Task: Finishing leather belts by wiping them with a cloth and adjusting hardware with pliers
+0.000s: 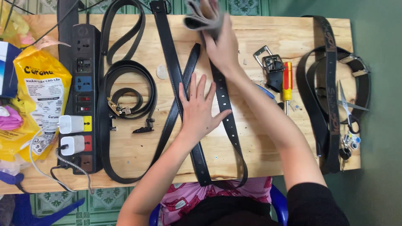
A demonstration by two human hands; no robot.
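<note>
My left hand [200, 109] lies flat and open, fingers spread, pressing down on the crossing of 2 black belts [176, 83] in the middle of the wooden table [259, 33]; my right hand [222, 48] is closed around a folded grey cloth [202, 16], held against the punched belt strap [224, 104] near the far edge; that strap runs from under the cloth down toward me and loops over the near edge by my lap.

For containers, I see little: a yellow plastic bag [39, 90] sits at the left end, its contents hidden from me, with a pink scrap [9, 118] beside it; a black power strip [83, 96] stands just right of the bag, holding 2 white chargers [72, 134] in its lower sockets.

Between the strip and my left hand, a coiled black belt [125, 90] with a clasp fills the surface; to the right of my right arm lie a loose buckle [270, 65] and a red and yellow screwdriver [287, 83], close together; further right, a dark heap of belts [331, 96] hangs over the right edge, with scissors [347, 109] resting on it.

Bare wood shows between the punched strap and the screwdriver, and along the near edge below the coil; the far edge is crossed by straps running out of view.
</note>
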